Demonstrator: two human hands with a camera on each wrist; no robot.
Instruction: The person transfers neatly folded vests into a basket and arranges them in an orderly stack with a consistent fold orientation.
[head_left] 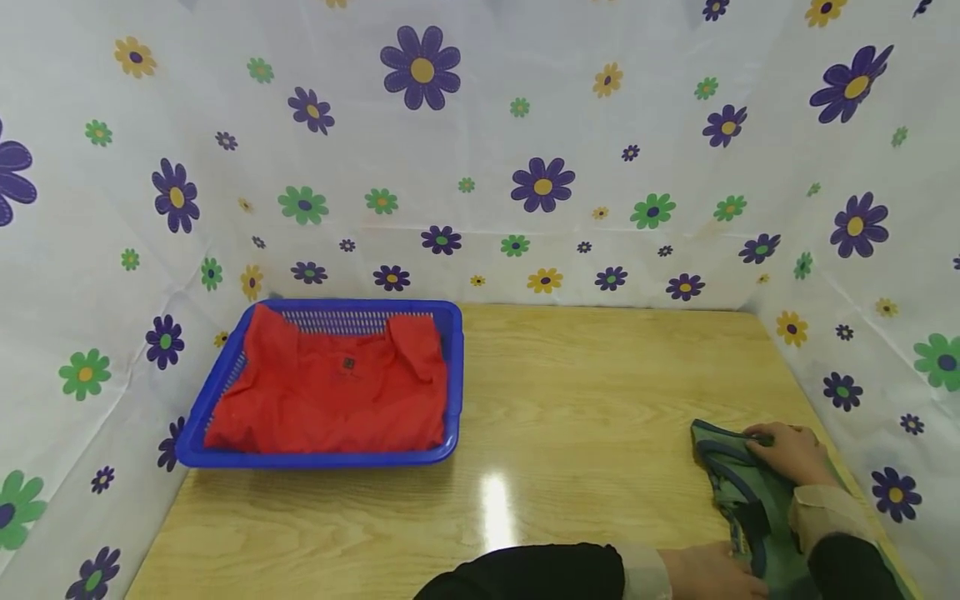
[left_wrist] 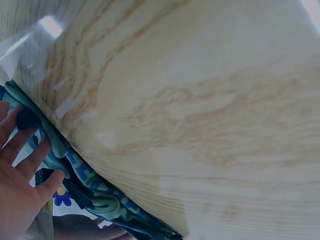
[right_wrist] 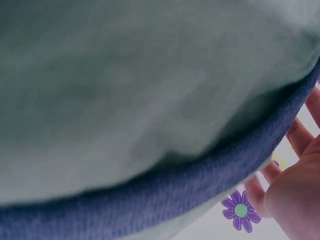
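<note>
A green garment (head_left: 772, 500) with navy trim lies at the right end of the table, partly bunched. My right hand (head_left: 795, 454) rests on its far part, fingers bent slightly over the cloth. In the right wrist view, the navy band (right_wrist: 150, 200) of the garment crosses close to the camera, and the right hand's fingers (right_wrist: 300, 137) reach along its edge. My left hand (head_left: 712, 575) is at the garment's near left edge, partly cut off by the frame. The left wrist view shows that hand's fingers (left_wrist: 32, 157) spread and fairly straight against the cloth.
A blue plastic basket (head_left: 318, 459) stands at the table's left, holding a folded red garment (head_left: 337, 400). The wooden table (head_left: 585, 400) runs between basket and green garment. White flower-printed sheets (head_left: 480, 125) enclose the back and both sides.
</note>
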